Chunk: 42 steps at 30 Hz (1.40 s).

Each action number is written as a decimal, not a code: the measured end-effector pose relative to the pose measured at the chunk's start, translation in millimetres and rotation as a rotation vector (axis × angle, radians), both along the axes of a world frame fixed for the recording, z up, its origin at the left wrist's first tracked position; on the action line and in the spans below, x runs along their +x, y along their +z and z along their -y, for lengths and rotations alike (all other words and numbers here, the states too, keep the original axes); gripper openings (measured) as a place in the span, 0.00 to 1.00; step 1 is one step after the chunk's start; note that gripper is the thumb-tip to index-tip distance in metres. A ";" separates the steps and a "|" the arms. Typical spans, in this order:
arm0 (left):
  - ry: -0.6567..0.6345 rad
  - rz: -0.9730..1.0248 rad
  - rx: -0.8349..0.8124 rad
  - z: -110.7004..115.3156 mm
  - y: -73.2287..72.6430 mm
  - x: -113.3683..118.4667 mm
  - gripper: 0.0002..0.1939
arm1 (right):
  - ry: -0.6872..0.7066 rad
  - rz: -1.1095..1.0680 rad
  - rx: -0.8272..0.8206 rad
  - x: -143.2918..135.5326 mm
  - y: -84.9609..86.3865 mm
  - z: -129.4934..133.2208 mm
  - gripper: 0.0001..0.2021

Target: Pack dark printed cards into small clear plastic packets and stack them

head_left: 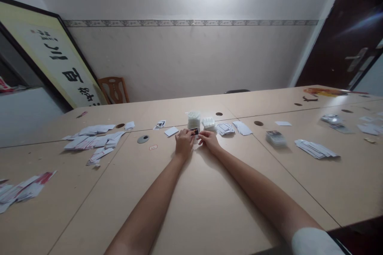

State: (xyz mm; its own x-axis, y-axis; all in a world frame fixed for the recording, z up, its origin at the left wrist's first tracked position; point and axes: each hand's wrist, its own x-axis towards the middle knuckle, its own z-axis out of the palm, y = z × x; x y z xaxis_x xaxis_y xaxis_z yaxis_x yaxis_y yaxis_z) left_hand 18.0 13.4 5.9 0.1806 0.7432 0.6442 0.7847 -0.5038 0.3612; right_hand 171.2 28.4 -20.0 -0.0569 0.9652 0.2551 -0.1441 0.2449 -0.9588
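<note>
Both my arms reach far out over the light wooden table (209,191). My left hand (184,143) and my right hand (209,140) meet at a small dark card (194,130), each pinching one side of it just above the tabletop. Right behind the card stand a stack of clear sleeves (193,119) and a lower white stack (208,122). A single white card (171,131) lies to the left of my left hand.
Scattered white cards (95,140) lie at the left, more at the near left edge (20,191). Fanned cards (315,149) and a clear-wrapped deck (275,138) lie at the right. A grey cable-hole cover (143,139) sits nearby. A wooden chair (113,89) and a framed calligraphy board (54,55) stand behind.
</note>
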 end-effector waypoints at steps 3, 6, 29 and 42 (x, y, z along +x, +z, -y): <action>-0.007 -0.045 0.015 -0.9 -2.1 -0.9 0.04 | -0.002 0.006 0.006 -1.1 -1.3 -0.5 0.13; 0.004 -0.061 0.034 -2.3 -3.4 -3.7 0.05 | -0.022 0.027 0.004 -2.8 -2.6 -1.5 0.11; -0.019 -0.135 0.042 -1.9 -3.2 -14.7 0.12 | -0.150 0.179 0.066 -12.7 -1.9 -1.1 0.05; -0.059 -0.136 -0.003 3.7 -2.1 -9.4 0.12 | -0.247 0.334 0.238 -14.6 3.4 10.4 0.06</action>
